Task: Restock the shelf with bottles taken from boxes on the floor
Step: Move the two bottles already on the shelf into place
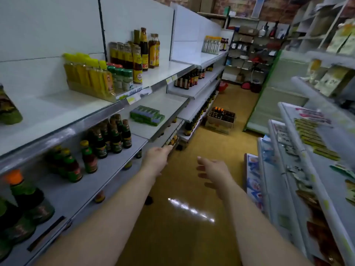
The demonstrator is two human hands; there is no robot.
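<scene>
An open cardboard box [221,120] full of dark bottles with orange caps stands on the floor far down the aisle, beside the left shelving. The grey shelf unit [119,166] on my left carries dark sauce bottles [113,135] with green labels and has bare stretches. My left hand [157,156] reaches forward near the shelf's front edge, fingers relaxed, holding nothing. My right hand [213,171] is stretched out over the floor with its fingers spread and nothing in it. Both hands are well short of the box.
Yellow packets [88,77] and tall sauce bottles [146,50] stand on the upper left shelf. A green carton pack [147,115] lies on a middle shelf. Racks of packaged goods [311,143] line the right side. The yellow floor [192,189] runs between them.
</scene>
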